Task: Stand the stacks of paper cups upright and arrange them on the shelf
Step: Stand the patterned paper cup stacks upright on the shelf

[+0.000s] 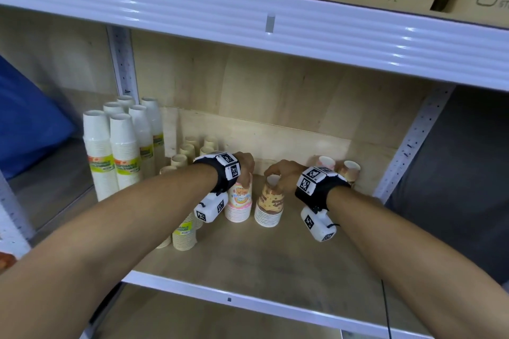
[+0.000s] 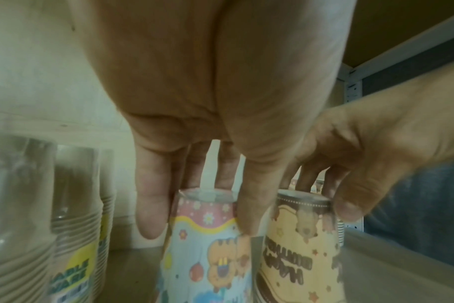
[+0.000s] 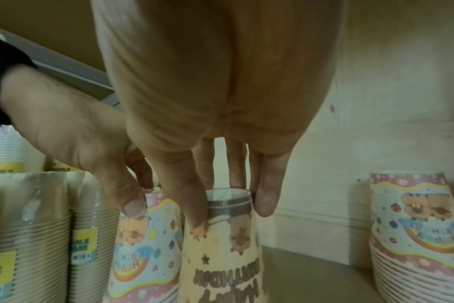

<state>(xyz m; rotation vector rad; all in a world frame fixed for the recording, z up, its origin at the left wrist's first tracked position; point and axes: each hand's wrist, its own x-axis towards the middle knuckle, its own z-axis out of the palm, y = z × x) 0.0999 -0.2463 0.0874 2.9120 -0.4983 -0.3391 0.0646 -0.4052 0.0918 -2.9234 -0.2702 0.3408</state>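
Two wrapped stacks of printed paper cups stand mouth-down side by side on the wooden shelf. My left hand grips the top of the pink and blue birthday stack, thumb and fingers around its upper end. My right hand grips the top of the yellow and brown birthday stack the same way. In the left wrist view my left hand closes on the pink stack, the yellow stack just to its right. In the right wrist view my right hand closes on the yellow stack.
Tall white cup stacks stand at the back left, shorter cream stacks beside them. Two more printed stacks sit at the back right. The white beam of the upper shelf hangs overhead. A blue bag lies further left.
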